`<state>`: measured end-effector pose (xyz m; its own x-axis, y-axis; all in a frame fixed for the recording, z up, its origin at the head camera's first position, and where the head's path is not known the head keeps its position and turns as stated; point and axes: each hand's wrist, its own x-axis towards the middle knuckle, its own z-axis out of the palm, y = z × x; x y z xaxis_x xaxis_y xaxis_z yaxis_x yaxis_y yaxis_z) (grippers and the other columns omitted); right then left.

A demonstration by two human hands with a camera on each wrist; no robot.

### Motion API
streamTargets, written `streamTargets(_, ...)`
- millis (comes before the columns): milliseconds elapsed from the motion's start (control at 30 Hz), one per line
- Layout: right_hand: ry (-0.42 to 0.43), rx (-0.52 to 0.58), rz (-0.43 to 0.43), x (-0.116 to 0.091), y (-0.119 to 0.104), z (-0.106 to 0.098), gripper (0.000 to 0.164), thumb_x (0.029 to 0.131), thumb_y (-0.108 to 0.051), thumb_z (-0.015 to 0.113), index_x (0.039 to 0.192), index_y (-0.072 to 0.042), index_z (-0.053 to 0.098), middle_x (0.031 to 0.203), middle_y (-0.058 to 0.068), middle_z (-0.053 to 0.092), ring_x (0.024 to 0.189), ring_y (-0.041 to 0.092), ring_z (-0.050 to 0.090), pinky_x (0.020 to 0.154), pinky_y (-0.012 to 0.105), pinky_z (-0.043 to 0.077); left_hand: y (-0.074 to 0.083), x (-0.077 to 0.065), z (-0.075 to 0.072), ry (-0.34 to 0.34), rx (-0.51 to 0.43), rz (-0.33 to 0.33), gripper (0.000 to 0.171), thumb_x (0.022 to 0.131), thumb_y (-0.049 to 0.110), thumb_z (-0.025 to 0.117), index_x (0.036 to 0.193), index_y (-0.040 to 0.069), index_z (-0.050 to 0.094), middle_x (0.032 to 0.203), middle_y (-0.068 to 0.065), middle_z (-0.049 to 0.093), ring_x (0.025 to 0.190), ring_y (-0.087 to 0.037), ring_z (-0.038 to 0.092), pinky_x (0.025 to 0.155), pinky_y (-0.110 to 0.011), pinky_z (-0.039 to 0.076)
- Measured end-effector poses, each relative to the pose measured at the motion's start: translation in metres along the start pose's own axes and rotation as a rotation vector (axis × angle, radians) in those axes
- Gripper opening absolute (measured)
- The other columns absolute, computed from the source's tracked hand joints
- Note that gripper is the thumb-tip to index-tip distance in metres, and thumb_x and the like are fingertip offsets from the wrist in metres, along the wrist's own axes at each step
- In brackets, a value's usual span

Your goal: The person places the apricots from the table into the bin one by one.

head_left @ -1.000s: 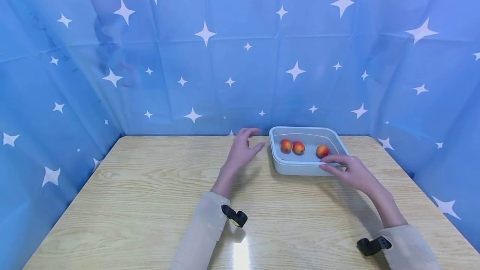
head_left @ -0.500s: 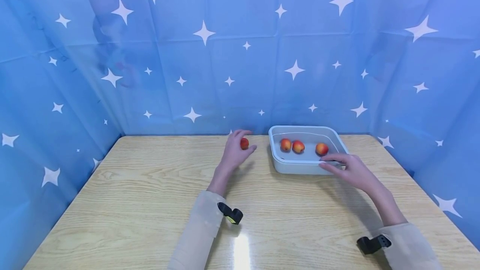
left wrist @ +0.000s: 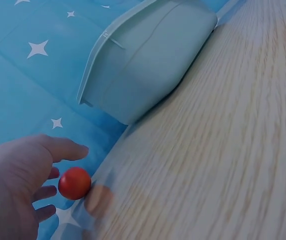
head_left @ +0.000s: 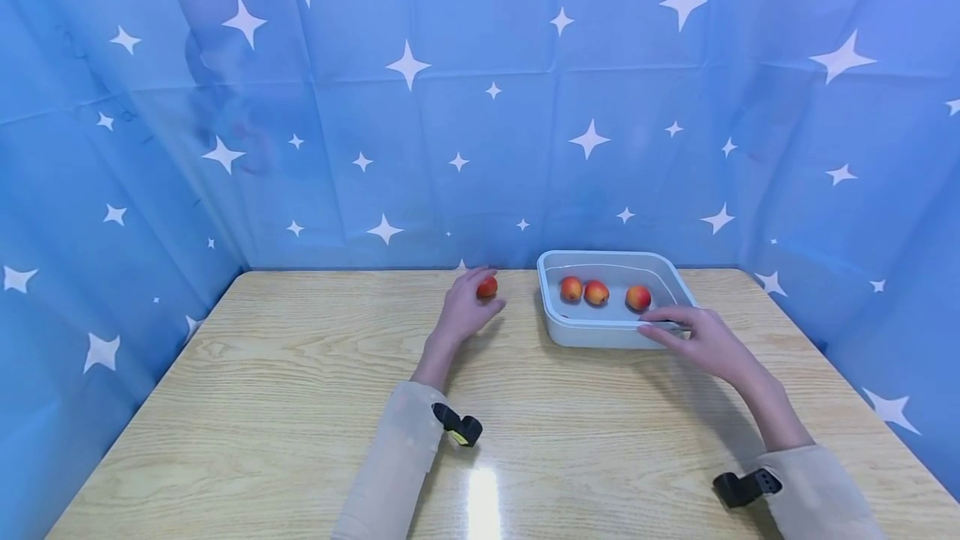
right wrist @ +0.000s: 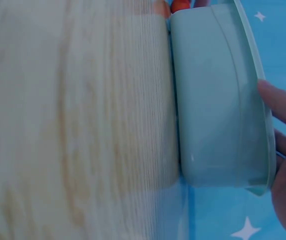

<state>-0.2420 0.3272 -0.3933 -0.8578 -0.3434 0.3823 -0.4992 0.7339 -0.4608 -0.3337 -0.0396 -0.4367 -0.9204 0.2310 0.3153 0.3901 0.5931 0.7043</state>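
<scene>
A small round red-orange fruit sits on the table near its back edge, left of the bin. My left hand is around its near side, fingers gently bent and thumb spread away. In the left wrist view the fruit lies just past the fingertips, with space between it and the thumb. A light blue plastic bin stands to the right, holding three red-and-yellow fruits, one of them apart from the other two. My right hand pinches the bin's rim at its near right corner, thumb outside.
The wooden table runs back to a blue curtain with white stars, which also hangs at both sides. A black wrist camera is strapped over the left sleeve, another over the right.
My left hand has moved left, away from the bin, and the fruit beside it has come into view. Inside the bin, the rightmost fruit has rolled slightly left. The right hand keeps its place.
</scene>
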Motion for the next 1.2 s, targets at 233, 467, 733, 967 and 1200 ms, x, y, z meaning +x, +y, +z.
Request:
streamTargets(233, -0.002, 0.022, 0.004, 0.000, -0.002, -0.001, 0.016, 0.092, -0.017, 0.075, 0.107, -0.013, 0.078, 0.096, -0.002, 0.073, 0.077, 0.008, 0.055, 0.064, 0.025, 0.045, -0.001, -0.002, -0.001, -0.013, 0.039, -0.022, 0.051, 0.090, 0.013, 0.074, 0.138, 0.005, 0.061, 0.146, -0.012, 0.052, 0.134, -0.035, 0.046, 0.109, -0.047, 0.041)
streamTargets(467, -0.003, 0.015, 0.008, 0.000, -0.002, -0.001, 0.016, 0.093, -0.017, 0.074, 0.108, -0.013, 0.078, 0.097, -0.002, 0.073, 0.080, 0.007, 0.056, 0.067, 0.027, 0.047, 0.000, -0.003, -0.002, -0.023, 0.013, -0.054, 0.042, 0.090, 0.007, 0.072, 0.132, 0.004, 0.065, 0.137, -0.015, 0.056, 0.124, -0.034, 0.052, 0.101, -0.044, 0.047)
streamTargets(733, -0.004, 0.009, 0.003, 0.001, -0.001, -0.001, 0.016, 0.093, -0.017, 0.074, 0.108, -0.013, 0.078, 0.098, -0.002, 0.074, 0.082, 0.006, 0.057, 0.069, 0.030, 0.049, -0.004, -0.004, -0.003, -0.025, -0.017, -0.060, 0.038, 0.091, 0.006, 0.073, 0.129, 0.004, 0.067, 0.126, -0.019, 0.059, 0.112, -0.033, 0.058, 0.098, -0.044, 0.050)
streamTargets(967, -0.009, 0.012, 0.002, 0.001, -0.001, 0.000, 0.017, 0.093, -0.017, 0.074, 0.109, -0.013, 0.078, 0.098, -0.002, 0.074, 0.082, 0.006, 0.058, 0.069, 0.028, 0.049, -0.005, -0.005, -0.007, -0.021, -0.059, -0.080, 0.039, 0.092, 0.006, 0.072, 0.130, 0.003, 0.066, 0.127, -0.017, 0.060, 0.113, -0.031, 0.058, 0.098, -0.043, 0.050)
streamTargets(1200, -0.008, 0.008, 0.002, 0.000, 0.000, 0.000, 0.017, 0.093, -0.017, 0.074, 0.109, -0.014, 0.078, 0.100, -0.003, 0.074, 0.086, 0.004, 0.059, 0.072, 0.029, 0.050, -0.003, -0.005, -0.011, 0.003, -0.139, -0.052, 0.038, 0.090, 0.002, 0.074, 0.128, 0.002, 0.067, 0.124, -0.017, 0.063, 0.103, -0.029, 0.061, 0.091, -0.040, 0.053)
